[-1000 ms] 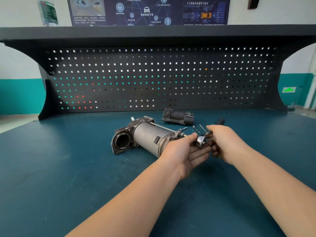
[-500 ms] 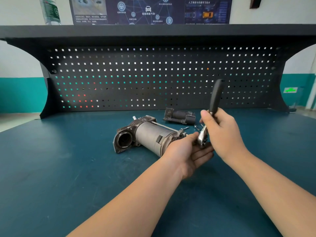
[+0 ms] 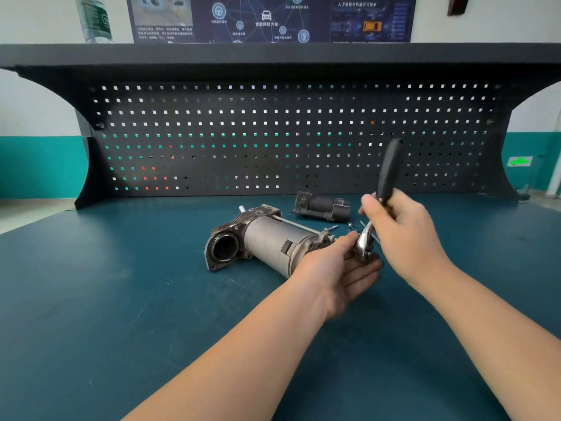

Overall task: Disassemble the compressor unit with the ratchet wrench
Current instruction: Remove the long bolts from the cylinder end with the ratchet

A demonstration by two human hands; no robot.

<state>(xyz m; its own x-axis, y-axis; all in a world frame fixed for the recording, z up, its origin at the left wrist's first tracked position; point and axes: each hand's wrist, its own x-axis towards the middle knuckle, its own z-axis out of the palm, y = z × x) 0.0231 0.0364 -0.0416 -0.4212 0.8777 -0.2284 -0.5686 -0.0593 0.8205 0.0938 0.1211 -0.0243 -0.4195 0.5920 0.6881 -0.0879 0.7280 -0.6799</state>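
On the tabletop, right hand grips the ratchet wrench; left hand, fingers straight, steadies its head at the compressor. Loosening underway; next, swing the handle.

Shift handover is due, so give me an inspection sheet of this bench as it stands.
Surface: teal workbench top, scuffed.
Job's things: compressor unit lying on its side; ratchet wrench, chrome head at the unit's right end, black handle pointing up.
Clutter: detached dark part behind the unit; loose bolts beside it.
Grips: left hand open, fingers under the wrench head; right hand grips the wrench.
Cables: nothing seen.
Surroundings: black pegboard, shelf above, plastic bottle, poster.
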